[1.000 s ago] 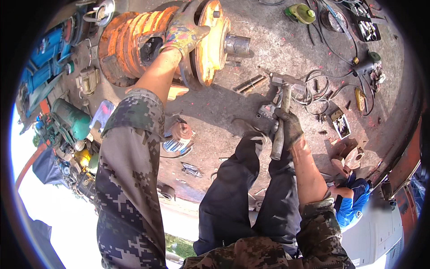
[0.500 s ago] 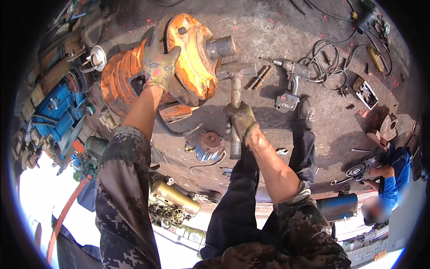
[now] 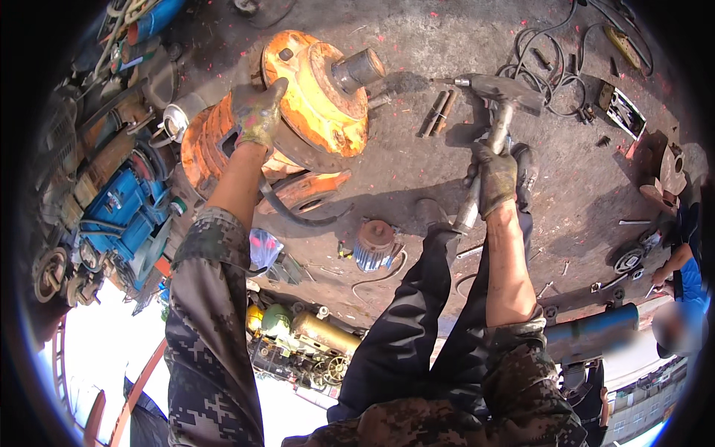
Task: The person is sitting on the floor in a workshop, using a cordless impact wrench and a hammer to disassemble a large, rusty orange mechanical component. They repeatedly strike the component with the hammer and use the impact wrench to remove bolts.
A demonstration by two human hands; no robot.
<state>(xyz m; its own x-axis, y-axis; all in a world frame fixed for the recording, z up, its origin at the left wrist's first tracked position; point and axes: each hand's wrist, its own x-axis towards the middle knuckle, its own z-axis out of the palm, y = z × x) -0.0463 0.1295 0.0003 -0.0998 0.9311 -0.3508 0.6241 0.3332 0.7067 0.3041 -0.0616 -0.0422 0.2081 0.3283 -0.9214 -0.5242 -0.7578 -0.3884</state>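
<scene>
My left hand [image 3: 255, 115], in a stained work glove, grips the orange cast housing [image 3: 199, 138] behind its round orange flange [image 3: 331, 123]; some fingers are hidden. A dark steel shaft [image 3: 357, 69] sticks out of the flange. My gloved right hand [image 3: 493, 175] is closed round the handle of a large steel hammer [image 3: 514, 95], whose head is held right of the flange, over a mostly hidden power drill. A pair of steel bars [image 3: 438, 113] lies between flange and hammer, and an orange ring plate [image 3: 302, 190] rests below the housing.
A motor [image 3: 375, 244] sits near my feet. Coiled cables [image 3: 551, 71] and an open parts box [image 3: 622, 108] lie at right. Blue machinery [image 3: 126, 205] and metal scrap crowd the left. A co-worker in blue [image 3: 693, 276] is at the right edge; another person [image 3: 592, 402] is at lower right.
The hammer swung left beside the flange half a second ago and is now back to the right. My left hand stays on the housing while the view shifts.
</scene>
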